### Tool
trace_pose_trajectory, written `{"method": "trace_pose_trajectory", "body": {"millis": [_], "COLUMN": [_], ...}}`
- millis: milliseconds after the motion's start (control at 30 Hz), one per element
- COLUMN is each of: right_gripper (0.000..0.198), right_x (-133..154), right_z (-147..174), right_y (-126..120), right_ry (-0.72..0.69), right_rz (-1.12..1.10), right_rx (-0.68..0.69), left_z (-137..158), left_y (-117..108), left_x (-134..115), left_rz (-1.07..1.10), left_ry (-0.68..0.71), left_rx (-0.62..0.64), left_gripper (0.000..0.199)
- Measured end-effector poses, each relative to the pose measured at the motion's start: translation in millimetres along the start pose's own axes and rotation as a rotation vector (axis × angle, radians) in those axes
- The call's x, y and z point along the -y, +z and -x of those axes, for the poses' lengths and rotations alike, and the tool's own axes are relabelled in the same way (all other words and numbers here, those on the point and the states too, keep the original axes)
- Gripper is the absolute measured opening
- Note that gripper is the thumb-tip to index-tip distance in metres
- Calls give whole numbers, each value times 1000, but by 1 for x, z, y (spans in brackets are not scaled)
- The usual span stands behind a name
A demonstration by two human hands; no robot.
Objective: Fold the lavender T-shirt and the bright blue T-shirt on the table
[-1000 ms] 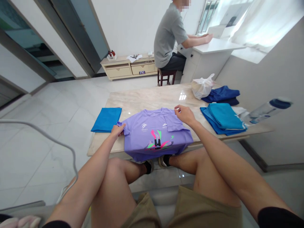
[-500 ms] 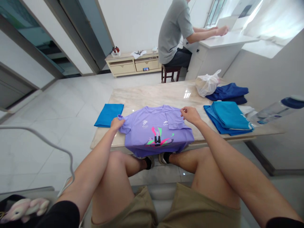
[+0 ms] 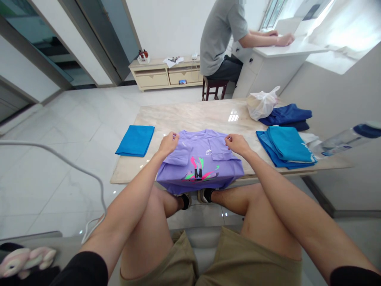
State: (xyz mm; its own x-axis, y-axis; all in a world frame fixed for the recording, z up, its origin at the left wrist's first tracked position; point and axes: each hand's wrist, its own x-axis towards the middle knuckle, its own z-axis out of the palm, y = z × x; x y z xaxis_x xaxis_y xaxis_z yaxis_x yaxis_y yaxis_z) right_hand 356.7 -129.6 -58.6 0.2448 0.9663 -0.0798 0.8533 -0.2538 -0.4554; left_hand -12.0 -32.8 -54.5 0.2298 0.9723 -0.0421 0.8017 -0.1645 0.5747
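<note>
A purple T-shirt (image 3: 198, 155) lies face up on the marble-look table (image 3: 184, 113), its collar away from me and its lower part hanging over the near edge. Both sleeves are turned inward over the chest, beside a pink, green and black print. My left hand (image 3: 169, 143) pinches the shirt at its left shoulder fold. At the right shoulder fold, my right hand (image 3: 238, 143) is closed on the cloth with thumb and fingertips. A folded blue cloth (image 3: 135, 141) lies left of the shirt.
Folded blue garments (image 3: 287, 146), dark blue clothing (image 3: 287, 116), a white plastic bag (image 3: 262, 103) and a clear bottle (image 3: 342, 139) are on the right. A person in grey (image 3: 222, 39) sits beyond the table. A pale cable (image 3: 74, 169) hangs at left.
My left hand has moved right and inward, bringing the left sleeve over the shirt's chest. My right hand stays at the right shoulder fold.
</note>
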Motion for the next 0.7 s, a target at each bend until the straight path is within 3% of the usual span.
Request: {"method": "trace_pose_trajectory", "body": {"millis": [133,233,333,500,700], "right_gripper": [35,45,55,71,74], "right_x": [-8,-10,-9,-10,-14], "right_z": [-6,-9,-7,1,13], "right_y": [13,32,59,102,110], "right_ry": [-70,-204,-316,-319,-362], "right_rz": [45,109,199,316,343], "right_rx": [-29,2,52,65,143], "left_z": [7,16,21,19,27], "left_y": [24,42,57,69,70], "left_x": [19,42,64,81,71], "left_rz": [-138,-177,-240,-372,-444], "left_ry": [203,316,313,284,360], "left_rx": [138,238,257,241,249], "left_gripper": [47,59,71,79,71]}}
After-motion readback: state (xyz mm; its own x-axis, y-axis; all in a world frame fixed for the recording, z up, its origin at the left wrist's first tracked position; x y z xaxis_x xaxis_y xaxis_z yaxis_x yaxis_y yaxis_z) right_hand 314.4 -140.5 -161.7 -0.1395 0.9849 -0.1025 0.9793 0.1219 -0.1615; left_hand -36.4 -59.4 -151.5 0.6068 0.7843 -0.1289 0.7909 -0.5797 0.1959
